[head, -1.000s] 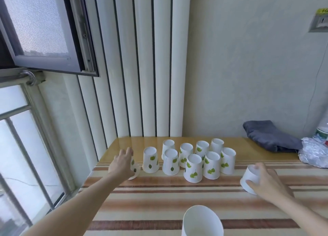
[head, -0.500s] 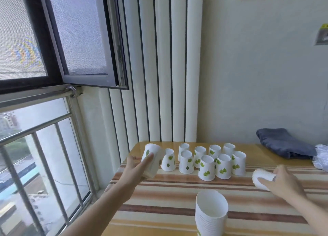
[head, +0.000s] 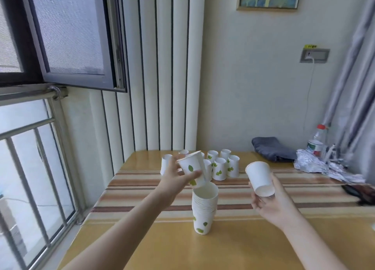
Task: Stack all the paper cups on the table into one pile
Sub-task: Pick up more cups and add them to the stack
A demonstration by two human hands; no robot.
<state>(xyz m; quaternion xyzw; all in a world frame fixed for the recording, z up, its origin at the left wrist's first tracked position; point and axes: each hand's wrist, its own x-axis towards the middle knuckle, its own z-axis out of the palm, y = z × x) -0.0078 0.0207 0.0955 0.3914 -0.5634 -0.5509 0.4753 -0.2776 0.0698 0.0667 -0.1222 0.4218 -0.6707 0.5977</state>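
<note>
A pile of nested white paper cups [head: 204, 207] with green leaf prints stands upright near the middle of the table [head: 233, 247]. My left hand [head: 174, 178] holds a leaf-printed cup [head: 192, 171], mouth up and tilted, directly above the pile's rim. My right hand [head: 273, 205] grips another white cup [head: 260, 178] to the right of the pile, its base toward me. Several upside-down cups [head: 220, 166] stand grouped at the far side, partly hidden behind my left hand.
A folded grey cloth [head: 272, 149] lies at the back right. Crumpled foil [head: 322, 166] and a plastic bottle [head: 316, 141] sit near the right wall. A dark object [head: 359, 192] lies at the right edge. A window and railing run along the left.
Both hands have lifted their cups off the table and carried them toward me. The left cup now hovers over the pile, and the right cup is raised beside it. The camera has tilted up.
</note>
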